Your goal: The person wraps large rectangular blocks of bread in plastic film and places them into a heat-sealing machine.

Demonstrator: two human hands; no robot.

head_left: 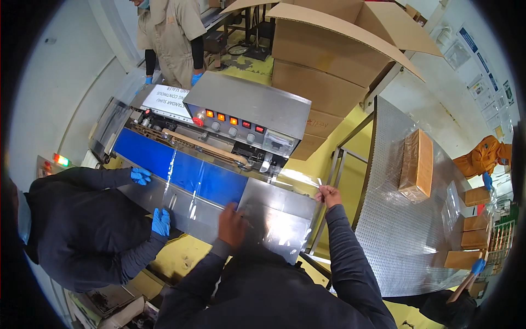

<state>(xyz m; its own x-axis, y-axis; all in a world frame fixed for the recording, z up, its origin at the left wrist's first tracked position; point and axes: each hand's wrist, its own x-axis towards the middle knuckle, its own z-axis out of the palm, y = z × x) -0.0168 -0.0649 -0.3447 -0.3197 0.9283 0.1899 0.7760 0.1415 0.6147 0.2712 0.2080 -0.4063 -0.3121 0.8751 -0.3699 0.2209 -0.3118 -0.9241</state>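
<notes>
I look down from my head camera at a band sealing machine (219, 131) that runs diagonally across the middle of the frame, its blue conveyor belt (181, 167) leading to a bare steel outfeed plate (279, 211).

A clear plastic bag (274, 225) lies flat on that plate, just below centre. It seems spread this way so its open edge lines up with the sealer's slot.

My left hand (233, 225) rests palm down on the bag's left part, fingers loosely spread, pressing the film flat rather than gripping it. My right hand (327, 194), right of centre, is closed in a pinch on the bag's upper right corner, pulling the film taut off the plate's edge.

At the left of the frame a person in dark clothes with blue gloves (160, 222) handles another strip of clear film (170, 175) draped across the belt. At the top, a person in a beige uniform (175, 38) stands behind the machine.

Large open cardboard boxes (329, 60) are stacked at the upper centre. On the right, a perforated steel tabletop (394, 230) carries a brown wrapped block (417, 162), with more brown blocks (474, 219) near its far right edge, where another blue-gloved hand (478, 266) reaches in.
</notes>
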